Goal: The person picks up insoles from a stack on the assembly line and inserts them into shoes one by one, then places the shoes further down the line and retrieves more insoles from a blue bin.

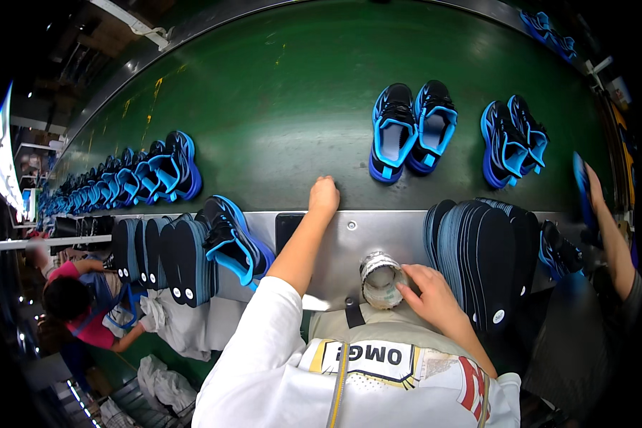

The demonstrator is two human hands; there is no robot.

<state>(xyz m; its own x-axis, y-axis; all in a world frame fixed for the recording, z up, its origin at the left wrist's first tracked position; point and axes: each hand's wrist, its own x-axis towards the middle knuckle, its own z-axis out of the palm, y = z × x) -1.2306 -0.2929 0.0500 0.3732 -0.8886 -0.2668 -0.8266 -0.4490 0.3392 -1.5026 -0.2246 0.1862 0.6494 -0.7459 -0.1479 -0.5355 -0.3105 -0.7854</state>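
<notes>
My left hand (324, 195) is closed in a loose fist over the near edge of the green conveyor belt (264, 143); whatever may be inside it is hidden. Close to my waist, my right hand (435, 298) grips the rim of a round, cup-like container (381, 282) with a whitish, crusted edge. The container is on the metal ledge (328, 264). Ahead on the belt stands a pair of black-and-blue sneakers (392, 143), apart from both hands. A lone sneaker (234, 246) leans on the ledge left of my left forearm.
Stacked insoles (486, 264) stand right of the container, with more insoles (185, 260) at left. A dark flat object (288, 230) lies beside my left forearm. Another sneaker pair (513, 143) and a long sneaker row (150, 175) occupy the belt. Co-workers (85, 303) sit left and right.
</notes>
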